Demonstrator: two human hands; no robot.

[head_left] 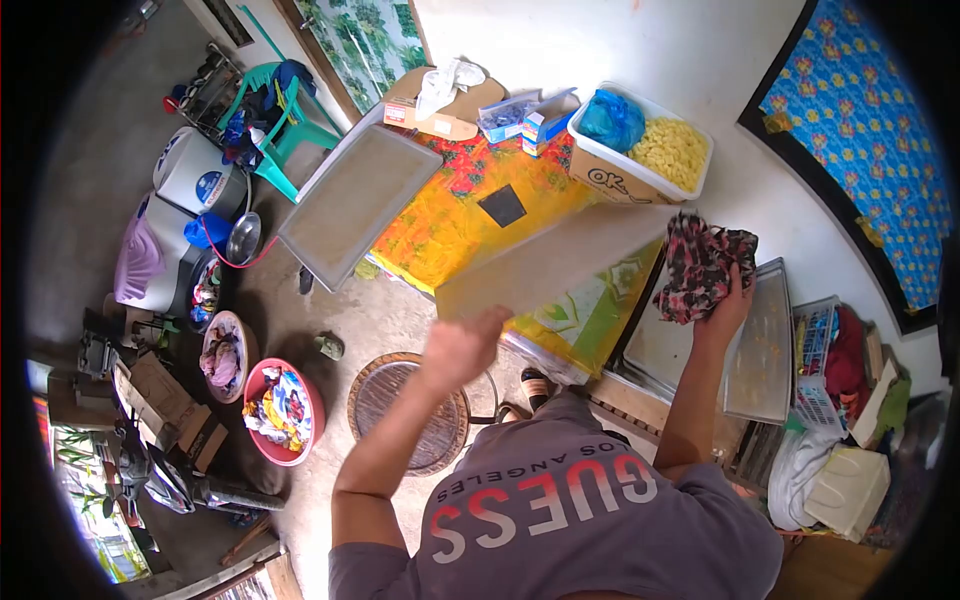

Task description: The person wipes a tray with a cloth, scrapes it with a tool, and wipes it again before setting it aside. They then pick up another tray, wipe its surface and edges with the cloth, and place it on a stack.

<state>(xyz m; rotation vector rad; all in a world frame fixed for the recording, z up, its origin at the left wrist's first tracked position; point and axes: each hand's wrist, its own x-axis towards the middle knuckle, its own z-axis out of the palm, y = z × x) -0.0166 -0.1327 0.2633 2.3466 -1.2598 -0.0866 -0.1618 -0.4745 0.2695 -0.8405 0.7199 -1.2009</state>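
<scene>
My left hand (465,348) is closed on the near left corner of a flat metal tray (570,258), which is tilted and blurred by motion. Bunched in my right hand (728,308) is a camouflage-patterned cloth (690,275), right by the tray's far right corner. Below the tray, a table with a yellow and orange floral cover (425,235) also shows a green patterned part (605,310) near its front. A second shallow tray (365,185) lies over the table's left edge. The dark square (502,206) rests on the cover behind the held tray.
A white bin of yellow pieces (668,150) stands at the back, beside opened boxes (520,115). More trays (757,350) lean at the right, near a crate (815,360). A round stool (405,415) and a pink laundry basin (283,410) are at the left.
</scene>
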